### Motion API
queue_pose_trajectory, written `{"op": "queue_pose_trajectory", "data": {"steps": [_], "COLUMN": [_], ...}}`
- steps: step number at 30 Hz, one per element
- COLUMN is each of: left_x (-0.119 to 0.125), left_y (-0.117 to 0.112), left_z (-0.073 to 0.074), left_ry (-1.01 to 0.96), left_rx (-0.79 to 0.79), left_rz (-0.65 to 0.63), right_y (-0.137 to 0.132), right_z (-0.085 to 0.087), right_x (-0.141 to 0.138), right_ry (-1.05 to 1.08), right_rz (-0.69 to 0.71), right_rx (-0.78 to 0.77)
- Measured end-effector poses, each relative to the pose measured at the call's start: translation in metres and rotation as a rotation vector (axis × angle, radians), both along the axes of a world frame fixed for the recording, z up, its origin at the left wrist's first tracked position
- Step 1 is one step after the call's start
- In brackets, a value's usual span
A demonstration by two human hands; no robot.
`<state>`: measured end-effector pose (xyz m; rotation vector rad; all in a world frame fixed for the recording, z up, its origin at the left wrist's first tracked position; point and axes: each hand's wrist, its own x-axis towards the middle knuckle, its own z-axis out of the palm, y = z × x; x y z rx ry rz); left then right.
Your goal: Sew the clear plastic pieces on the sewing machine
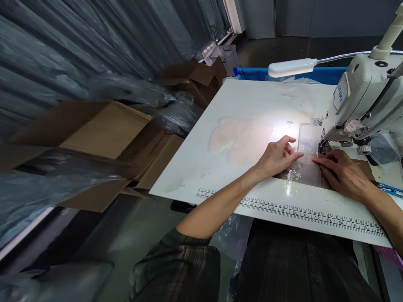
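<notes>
Our plaid sleeve (182,260) sat nearest. Beyond it our left hand (278,157) and right hand (341,172) lay open, fingertips pinning a clear plastic sheet (307,170) between them, touching the sewing machine (362,96) foot. It looked thin, limp and slippery; we judged flat pressure near its edges best

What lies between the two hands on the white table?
Head view: a narrow strip of clear plastic sheet lies between the left hand and the right hand; both touch it.

Room left over table (239,100); sewing machine (362,96) blocks right.
</notes>
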<state>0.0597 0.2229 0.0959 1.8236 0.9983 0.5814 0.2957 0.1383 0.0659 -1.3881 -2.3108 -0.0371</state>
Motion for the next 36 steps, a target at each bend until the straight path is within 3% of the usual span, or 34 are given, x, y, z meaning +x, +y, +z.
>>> {"op": "queue_pose_trajectory", "data": {"steps": [5, 13, 19, 30, 36], "left_x": [0.002, 0.013, 0.007, 0.005, 0.004], "left_y": [0.004, 0.015, 0.013, 0.009, 0.012], "left_z": [-0.006, -0.007, -0.008, -0.007, -0.011], "left_ry": [-0.039, -0.057, -0.011, -0.003, -0.058], "left_rx": [0.013, 0.018, 0.008, -0.015, -0.039], "left_rz": [-0.064, 0.104, -0.033, -0.053, -0.04], "right_y": [0.003, 0.011, 0.009, 0.002, -0.004], "right_z": [-0.003, 0.004, 0.006, -0.011, -0.007], "right_x": [0.007, 0.013, 0.014, 0.015, 0.016], "right_ry": [0.053, 0.113, 0.132, 0.114, 0.141], "right_rz": [0.0, 0.052, 0.054, 0.04, 0.034], "right_rx": [-0.026, -0.166, -0.18, -0.05, -0.107]}}
